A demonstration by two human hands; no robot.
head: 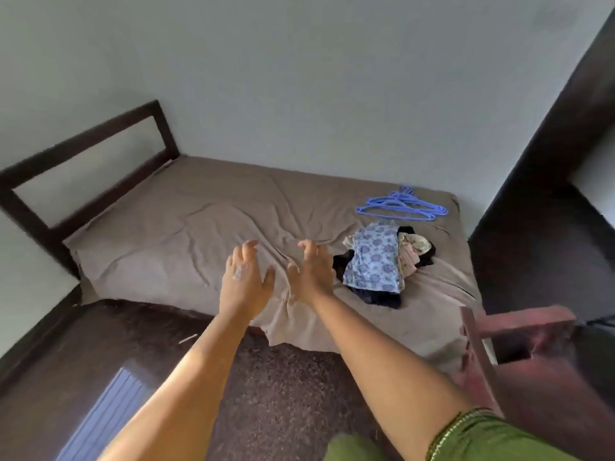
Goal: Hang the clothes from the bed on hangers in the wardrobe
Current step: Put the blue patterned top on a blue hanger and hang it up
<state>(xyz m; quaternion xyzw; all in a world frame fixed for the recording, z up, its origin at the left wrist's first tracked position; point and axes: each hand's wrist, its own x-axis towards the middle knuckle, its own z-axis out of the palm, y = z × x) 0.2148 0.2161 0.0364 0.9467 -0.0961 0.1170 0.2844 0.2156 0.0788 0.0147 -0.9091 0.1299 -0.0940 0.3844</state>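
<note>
Hands out over near bed edge, left hand (244, 277) and right hand (312, 272) both spread, holding nothing. Clothes (382, 264) heaped right of them on bed (173, 227); hangers (401, 206) farther back. Best: take top floral piece alone, shake flat, then reach for one hanger.

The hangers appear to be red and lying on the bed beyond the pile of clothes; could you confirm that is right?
Not quite: the hangers are blue, not red, as the head view shows. They do lie on the bed beyond the pile of clothes.
</note>
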